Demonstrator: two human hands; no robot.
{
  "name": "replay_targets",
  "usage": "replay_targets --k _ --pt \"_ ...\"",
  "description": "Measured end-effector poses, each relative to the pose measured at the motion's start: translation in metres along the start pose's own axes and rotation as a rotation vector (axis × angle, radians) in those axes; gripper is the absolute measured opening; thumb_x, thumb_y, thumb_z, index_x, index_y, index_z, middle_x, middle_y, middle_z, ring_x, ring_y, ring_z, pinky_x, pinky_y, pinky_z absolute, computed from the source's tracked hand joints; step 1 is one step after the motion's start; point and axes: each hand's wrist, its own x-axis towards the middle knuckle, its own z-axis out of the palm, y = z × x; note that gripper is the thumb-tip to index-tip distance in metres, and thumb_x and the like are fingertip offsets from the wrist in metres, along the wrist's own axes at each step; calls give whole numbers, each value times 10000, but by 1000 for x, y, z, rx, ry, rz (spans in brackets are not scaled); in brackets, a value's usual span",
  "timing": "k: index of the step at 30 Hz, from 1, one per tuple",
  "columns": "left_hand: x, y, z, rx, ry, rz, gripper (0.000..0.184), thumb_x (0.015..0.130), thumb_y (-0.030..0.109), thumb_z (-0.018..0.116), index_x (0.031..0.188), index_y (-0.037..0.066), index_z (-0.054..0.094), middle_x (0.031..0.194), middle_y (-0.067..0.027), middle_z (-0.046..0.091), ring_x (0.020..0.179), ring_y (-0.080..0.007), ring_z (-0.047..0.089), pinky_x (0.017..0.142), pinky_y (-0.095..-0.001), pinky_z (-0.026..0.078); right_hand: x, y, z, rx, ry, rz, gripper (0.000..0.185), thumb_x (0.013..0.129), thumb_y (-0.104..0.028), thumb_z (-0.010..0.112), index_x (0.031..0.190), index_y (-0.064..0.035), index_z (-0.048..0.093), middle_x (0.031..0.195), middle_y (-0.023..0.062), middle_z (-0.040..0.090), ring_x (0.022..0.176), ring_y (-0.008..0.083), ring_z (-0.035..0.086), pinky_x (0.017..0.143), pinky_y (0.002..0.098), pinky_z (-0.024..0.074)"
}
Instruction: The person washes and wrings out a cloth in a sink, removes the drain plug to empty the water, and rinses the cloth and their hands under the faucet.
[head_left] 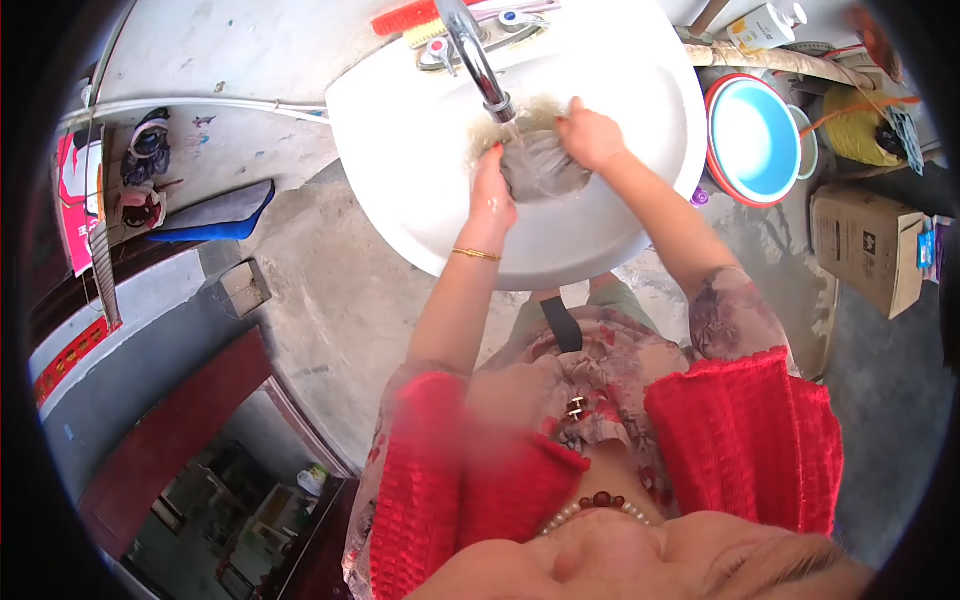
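Bundle (545, 168) under running water (516, 131) in a white sink (400, 175)

One greyish, soft-looking, wet bundle sits between two bare hands in the sink's bowl, below the spout of a single chrome faucet (474, 55). Its surface is creased and shiny, its outline rounded; whether it is cloth cannot be told. The left hand (492, 192) touches its left edge, the right hand (594, 138) its upper right. How far either grip closes cannot be told, since some fingers are hidden. Murky, brownish-grey patches show around it.

Two tap handles, one with a red mark (438, 50) and one with a blue mark (515, 19), flank the faucet. A red object (408, 17) lies behind them.

Right of the sink, one blue basin (757, 140) is nested in one red basin (735, 190); no contents can be made out. Farther right stand one cardboard box (862, 240) and, higher up, one white pump bottle (762, 28).
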Motion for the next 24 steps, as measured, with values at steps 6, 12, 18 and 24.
replay_targets --k 6,12,18,24 --pt "3 -10 -20 186 254 -103 638 921 305 465 1447 135 147 1432 -93 316 1216 -307 422 924 -567 384 -8 10 34 -348 104 -116 551 831 -170 505 1370 -121 399 1258 199 498 1188 337 483 935 428 430" --pt "61 -52 -78 -20 59 1 657 916 297 473 1465 137 151 1429 -81 330 1216 -277 427 955 -517 380 -30 -30 79 -51 -445 -424 409 793 -125 532 1202 -108 539 1205 187 492 1116 363 508 905 437 463" --pt "17 -33 -27 -104 126 -51 390 925 294 446 1240 63 436 1222 -95 520 1082 -251 530 911 -412 443 -13 -18 101 436 -124 -135 186 795 -162 559 962 -85 586 991 150 582 918 321 609 790 403 496" --pt "38 -7 -60 -233 -235 -455 314 936 313 435 1062 63 576 900 -139 640 881 -286 612 827 -401 488 -83 -79 36 510 -118 -357 211 811 -270 511 844 -100 632 862 123 653 846 317 631 742 421 499"
